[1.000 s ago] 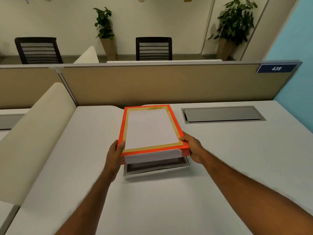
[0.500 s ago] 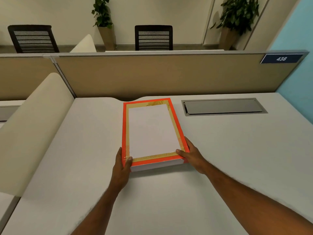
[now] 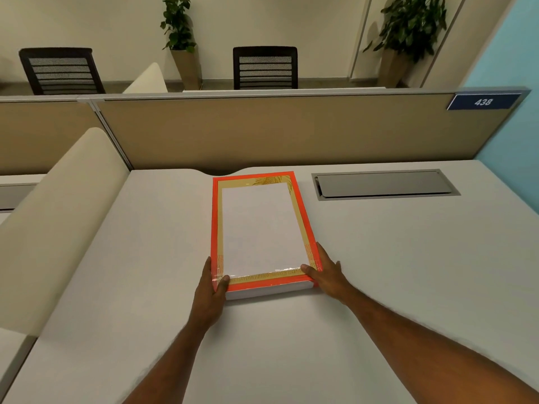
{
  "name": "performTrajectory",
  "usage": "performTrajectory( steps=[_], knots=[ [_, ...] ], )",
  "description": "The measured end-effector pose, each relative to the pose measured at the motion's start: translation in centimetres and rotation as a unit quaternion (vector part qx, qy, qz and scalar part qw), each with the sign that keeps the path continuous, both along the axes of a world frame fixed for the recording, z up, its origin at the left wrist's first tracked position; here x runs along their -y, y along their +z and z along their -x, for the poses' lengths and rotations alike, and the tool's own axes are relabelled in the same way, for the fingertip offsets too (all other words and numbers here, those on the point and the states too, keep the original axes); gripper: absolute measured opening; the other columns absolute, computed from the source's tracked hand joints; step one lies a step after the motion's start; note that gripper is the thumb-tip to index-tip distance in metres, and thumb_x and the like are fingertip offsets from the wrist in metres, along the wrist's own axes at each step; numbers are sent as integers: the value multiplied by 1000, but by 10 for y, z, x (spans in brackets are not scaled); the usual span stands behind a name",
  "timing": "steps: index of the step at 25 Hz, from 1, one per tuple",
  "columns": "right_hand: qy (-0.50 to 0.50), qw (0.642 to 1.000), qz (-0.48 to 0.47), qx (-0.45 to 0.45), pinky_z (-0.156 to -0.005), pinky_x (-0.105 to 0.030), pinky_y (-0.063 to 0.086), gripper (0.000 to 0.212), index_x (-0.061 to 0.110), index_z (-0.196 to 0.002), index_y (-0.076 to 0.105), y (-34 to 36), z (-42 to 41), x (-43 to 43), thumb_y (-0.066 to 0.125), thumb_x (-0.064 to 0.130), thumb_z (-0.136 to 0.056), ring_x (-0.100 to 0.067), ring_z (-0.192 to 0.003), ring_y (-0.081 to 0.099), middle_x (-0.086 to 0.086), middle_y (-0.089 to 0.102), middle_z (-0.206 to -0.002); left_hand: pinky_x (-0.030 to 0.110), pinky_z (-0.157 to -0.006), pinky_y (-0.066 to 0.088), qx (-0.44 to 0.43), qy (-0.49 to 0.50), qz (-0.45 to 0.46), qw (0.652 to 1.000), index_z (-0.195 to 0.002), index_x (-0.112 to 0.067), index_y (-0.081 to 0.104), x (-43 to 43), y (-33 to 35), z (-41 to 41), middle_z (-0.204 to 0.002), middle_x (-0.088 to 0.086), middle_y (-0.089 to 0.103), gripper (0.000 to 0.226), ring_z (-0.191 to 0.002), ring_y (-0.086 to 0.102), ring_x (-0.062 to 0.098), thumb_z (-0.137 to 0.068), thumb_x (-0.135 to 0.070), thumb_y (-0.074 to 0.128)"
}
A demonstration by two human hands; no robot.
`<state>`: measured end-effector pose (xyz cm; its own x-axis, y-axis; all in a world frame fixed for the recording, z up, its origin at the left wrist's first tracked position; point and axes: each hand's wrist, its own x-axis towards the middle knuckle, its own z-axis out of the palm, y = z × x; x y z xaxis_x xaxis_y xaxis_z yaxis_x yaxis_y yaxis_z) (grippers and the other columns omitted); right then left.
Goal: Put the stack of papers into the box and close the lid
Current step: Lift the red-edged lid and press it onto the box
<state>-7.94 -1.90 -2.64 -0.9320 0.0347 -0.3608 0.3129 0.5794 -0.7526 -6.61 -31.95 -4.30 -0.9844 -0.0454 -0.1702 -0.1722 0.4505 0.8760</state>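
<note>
A flat box lies lengthwise on the white desk [image 3: 379, 258], and its lid [image 3: 259, 228], orange-edged with a gold border and a white middle, sits down over it. Only a thin white strip of the box [image 3: 268, 291] shows under the lid's near edge. The papers are hidden inside. My left hand [image 3: 211, 290] grips the lid's near left corner, thumb on top. At the near right corner my right hand [image 3: 326, 272] holds the lid, thumb on its top edge.
A grey cable hatch [image 3: 385, 185] is set into the desk right of the box. A tan partition [image 3: 277, 132] with a blue sign "438" [image 3: 482, 102] runs behind. A cream curved divider [image 3: 58, 205] bounds the left side. Chairs and plants stand beyond.
One second ago the lid was held raised above the box's near end. Both hands lowered it, and it now sits down on the box.
</note>
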Motion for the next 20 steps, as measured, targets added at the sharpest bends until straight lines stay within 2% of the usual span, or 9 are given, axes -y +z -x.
performTrajectory(
  steps=[5,9,11,14,17,20],
  knots=[
    [22,998,-65,5,-121,-57,1,80,22,-154,4,6,2,-1,49,51,-94,-32,-146,29,-3,27,-160,41,-103,46,12,-32,25,999,-154,-18,20,4,8,7,-151,6,43,66,-125,51,21,-98,-30,52],
    [24,995,-94,1,-121,-55,10,84,19,-154,10,22,3,-6,51,56,-91,-33,-145,30,-5,29,-160,49,-111,40,45,-19,70,996,-155,-12,17,6,18,18,-156,11,36,80,-138,42,33,-92,-30,63],
    [43,993,-109,-20,-122,-53,10,83,17,-154,14,31,2,-11,52,55,-91,-32,-147,27,-6,26,-161,52,-114,36,34,-1,127,991,-155,-10,16,2,25,21,-159,14,30,86,-142,36,35,-90,-35,65],
    [116,978,-164,-56,-122,-50,7,80,17,-153,16,39,2,-17,49,56,-91,-29,-149,22,-5,24,-162,51,-114,36,-9,-45,236,971,-153,-9,23,-10,33,23,-158,15,31,82,-142,35,34,-90,-43,62],
    [197,953,-217,-74,-122,-48,5,78,19,-153,16,45,9,-20,46,58,-92,-26,-151,14,-3,18,-164,47,-117,32,-22,-87,324,942,-154,-13,25,-19,38,28,-163,9,24,80,-147,29,30,-91,-52,55],
    [251,931,-259,-59,-121,-43,13,78,14,-152,22,43,14,-19,47,57,-92,-26,-151,15,-6,17,-164,44,-120,26,4,-148,373,916,-153,-17,29,-18,36,33,-164,6,20,78,-150,21,26,-91,-58,50]
  ],
)
